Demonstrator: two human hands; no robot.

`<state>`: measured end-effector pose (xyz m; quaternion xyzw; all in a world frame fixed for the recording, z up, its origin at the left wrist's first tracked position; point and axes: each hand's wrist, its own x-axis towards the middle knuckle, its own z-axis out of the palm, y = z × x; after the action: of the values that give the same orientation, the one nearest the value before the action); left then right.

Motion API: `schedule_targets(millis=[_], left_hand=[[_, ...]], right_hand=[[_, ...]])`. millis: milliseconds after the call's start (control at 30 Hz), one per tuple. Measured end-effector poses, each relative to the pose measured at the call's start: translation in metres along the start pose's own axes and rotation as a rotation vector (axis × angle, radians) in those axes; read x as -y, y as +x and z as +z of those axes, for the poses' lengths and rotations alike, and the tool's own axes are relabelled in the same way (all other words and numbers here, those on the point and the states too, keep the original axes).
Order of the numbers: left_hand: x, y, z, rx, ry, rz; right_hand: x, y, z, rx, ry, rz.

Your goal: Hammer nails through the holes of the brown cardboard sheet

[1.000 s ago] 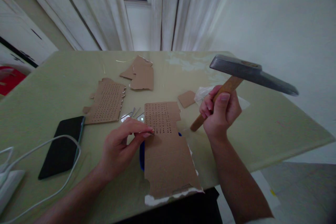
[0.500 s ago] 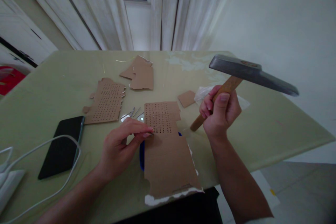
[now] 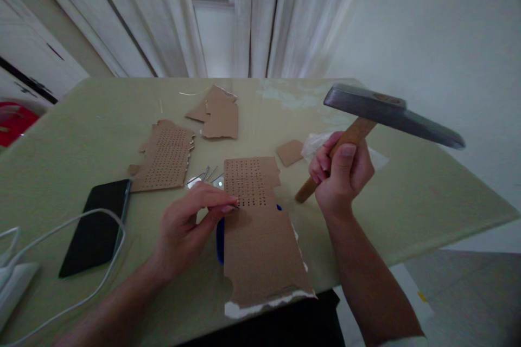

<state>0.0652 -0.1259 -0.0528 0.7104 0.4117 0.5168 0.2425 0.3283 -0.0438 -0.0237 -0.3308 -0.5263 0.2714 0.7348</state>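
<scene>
- Right hand (image 3: 341, 174) fisted around wooden handle of hammer (image 3: 391, 115), steel head raised above the table (image 3: 61, 135), off to the right.
- Left hand (image 3: 191, 225) pinching fingertips together at left edge of cardboard strip (image 3: 260, 233), on the lowest row of punched holes; whether a nail sits between them, too small to tell.
- Cardboard strip flat at table's near edge, over something blue.
- Second perforated cardboard piece (image 3: 166, 157), loose nails (image 3: 205, 176), black phone (image 3: 97, 225) to the left.

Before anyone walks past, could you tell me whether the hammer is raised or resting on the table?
Raised: the right hand grips the hammer by its handle, head up above the table.
</scene>
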Motion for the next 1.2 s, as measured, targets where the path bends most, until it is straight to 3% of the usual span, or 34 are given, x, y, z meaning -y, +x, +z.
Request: schedule_targets(millis=[1033,1200], left_hand=[[-0.0019,0.0064,0.0017,0.038,0.117,-0.019],[0.0037,0.0065,0.0044,0.092,0.116,0.005]], right_hand=[[0.0001,-0.0011,0.0013,0.029,-0.003,0.001],[-0.0016,-0.0017,0.0046,0.062,-0.007,-0.002]])
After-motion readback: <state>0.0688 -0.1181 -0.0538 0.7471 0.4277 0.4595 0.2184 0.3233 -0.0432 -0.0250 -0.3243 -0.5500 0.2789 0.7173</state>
